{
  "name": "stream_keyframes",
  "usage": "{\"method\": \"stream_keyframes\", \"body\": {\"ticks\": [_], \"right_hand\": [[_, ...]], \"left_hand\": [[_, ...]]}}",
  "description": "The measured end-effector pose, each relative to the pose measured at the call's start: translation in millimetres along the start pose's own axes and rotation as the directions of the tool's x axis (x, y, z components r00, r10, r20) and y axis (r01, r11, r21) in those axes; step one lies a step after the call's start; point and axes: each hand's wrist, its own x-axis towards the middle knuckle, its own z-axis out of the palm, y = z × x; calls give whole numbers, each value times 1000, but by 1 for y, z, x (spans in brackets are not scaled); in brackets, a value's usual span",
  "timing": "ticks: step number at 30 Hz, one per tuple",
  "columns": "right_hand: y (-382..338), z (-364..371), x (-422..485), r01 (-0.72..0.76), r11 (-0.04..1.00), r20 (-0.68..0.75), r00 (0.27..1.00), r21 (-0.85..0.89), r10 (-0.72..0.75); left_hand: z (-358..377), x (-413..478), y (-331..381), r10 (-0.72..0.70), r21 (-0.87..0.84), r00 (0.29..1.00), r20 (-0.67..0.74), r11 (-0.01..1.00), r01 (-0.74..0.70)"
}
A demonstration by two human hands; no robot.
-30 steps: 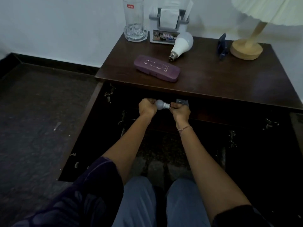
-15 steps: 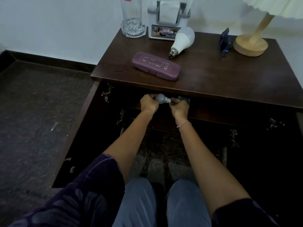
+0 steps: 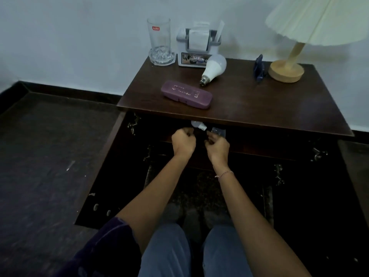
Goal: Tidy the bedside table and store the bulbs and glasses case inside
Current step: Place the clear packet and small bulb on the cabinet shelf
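A: Quick check. Where are our hands rn?

B: Both reach into the open cabinet under the bedside table (image 3: 259,108) top. Our left hand (image 3: 183,140) is clenched, knuckles up, w/ nothing visible in it. Our right hand (image 3: 217,145) is just beside it, fingers curled too. We can't tell whether it pinches anything; too dark in there.

A: And the small bulb?

B: The small bulb (image 3: 196,124) lies inside, just under the front edge of the top, globe left, base right. It's just beyond both hands, roughly btw them. We can't say if any fingertip touches it. There's also a small pale object (image 3: 218,131) behind the right hand; we can't make out what it is.

A: Other task items?

B: Both on top. The purple glasses case (image 3: 186,94) lies closed near the front-left, at a slant. The large bulb (image 3: 214,67) lies on its side just behind it, base toward the case, globe right by the grey holder (image 3: 197,48) w/ white paper in it.

A: Anything else?

B: Back-left: a tall glass (image 3: 159,37) standing in a cut-glass dish (image 3: 162,56). Back-right: a lamp w/ a wooden base (image 3: 286,70) and a pleated shade (image 3: 319,19), and a blue clip (image 3: 259,66) just left of the base. The left door (image 3: 103,166) is swung open. We've got a thin bracelet (image 3: 224,173) on the right wrist.
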Motion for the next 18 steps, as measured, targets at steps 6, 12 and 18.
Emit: {"method": "stream_keyframes", "body": {"ticks": [6, 12, 18], "right_hand": [[-15, -19, -27, 33, 993, -41, 999, 117, -28], [-37, -39, -45, 93, 975, -81, 994, 201, -78], [-58, -60, -48, 151, 961, -117, 985, 231, -126]], "left_hand": [[-6, -35, 15, 63, -16, 998, 7, 998, -63], [-14, -59, 36, 120, -37, 993, -3, 992, -120], [-25, -69, 65, 164, -126, 986, -3, 979, -163]]}}
